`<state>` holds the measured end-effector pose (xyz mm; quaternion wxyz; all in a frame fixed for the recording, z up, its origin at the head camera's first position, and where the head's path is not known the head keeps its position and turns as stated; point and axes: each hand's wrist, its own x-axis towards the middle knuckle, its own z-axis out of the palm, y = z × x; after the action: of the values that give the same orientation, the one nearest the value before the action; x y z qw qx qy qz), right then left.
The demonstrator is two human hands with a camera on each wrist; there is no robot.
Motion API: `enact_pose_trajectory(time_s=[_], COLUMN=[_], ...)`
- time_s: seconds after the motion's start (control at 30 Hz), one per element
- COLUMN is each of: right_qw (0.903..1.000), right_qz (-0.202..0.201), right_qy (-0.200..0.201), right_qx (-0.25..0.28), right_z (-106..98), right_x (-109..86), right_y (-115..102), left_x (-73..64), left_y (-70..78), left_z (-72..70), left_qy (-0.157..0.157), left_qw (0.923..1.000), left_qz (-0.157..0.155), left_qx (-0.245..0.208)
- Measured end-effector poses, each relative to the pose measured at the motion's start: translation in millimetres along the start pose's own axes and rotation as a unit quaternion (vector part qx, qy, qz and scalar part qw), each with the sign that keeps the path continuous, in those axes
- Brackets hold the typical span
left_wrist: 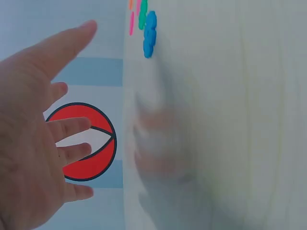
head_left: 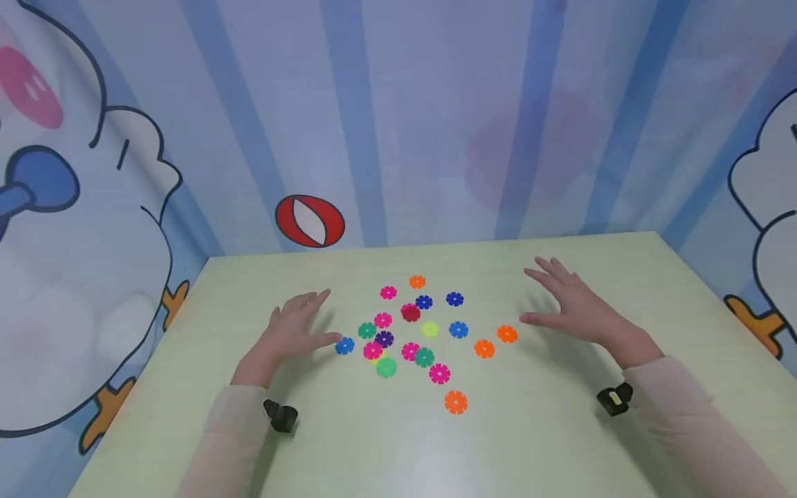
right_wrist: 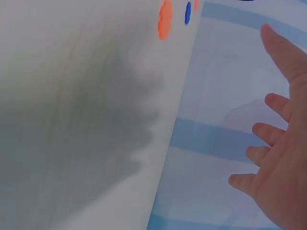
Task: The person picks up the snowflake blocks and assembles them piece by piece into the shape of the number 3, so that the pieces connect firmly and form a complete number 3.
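Note:
Several notched plastic discs lie scattered mid-table in the head view, among them a light-blue disc (head_left: 344,346), a yellow disc (head_left: 429,328), a dark red disc (head_left: 411,314) and an orange disc (head_left: 456,402). On their left, my left hand (head_left: 289,335) hovers with fingers spread, its thumb tip close by the light-blue disc. My right hand (head_left: 573,304) is held over the table to their right, fingers apart, nearest an orange disc (head_left: 507,334). Both palms hold nothing. The left wrist view shows the light-blue disc (left_wrist: 150,34) edge-on beyond the thumb.
The pale table (head_left: 349,449) ends at a blue striped curtain (head_left: 429,138) behind it. Printed on the curtain are a red and white ball (head_left: 309,221) and white cartoon figures at both sides. A green disc (head_left: 386,367) overlaps a yellow one near the cluster's front.

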<state>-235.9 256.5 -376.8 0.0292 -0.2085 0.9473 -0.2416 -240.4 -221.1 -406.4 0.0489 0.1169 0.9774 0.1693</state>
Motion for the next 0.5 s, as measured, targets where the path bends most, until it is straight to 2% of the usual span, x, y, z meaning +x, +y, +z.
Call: enact_pose_trajectory(time_s=[0.27,0.5], right_qw=[0.9985,0.9963], right_qz=[-0.002,0.000], right_qy=[0.013,0.008], right_qx=[0.054,0.086], right_z=[23.6,35.5], right_x=[-1.8,2.0], right_y=[-4.1,0.0], left_x=[-9.7,-8.2], left_y=[2.2,6.6], left_z=[7.6,14.8], left_qy=[-0.005,-0.011], left_qw=[0.9973,0.9951], left_qz=[-0.023,-0.010], left_qx=[-0.070,-0.098])
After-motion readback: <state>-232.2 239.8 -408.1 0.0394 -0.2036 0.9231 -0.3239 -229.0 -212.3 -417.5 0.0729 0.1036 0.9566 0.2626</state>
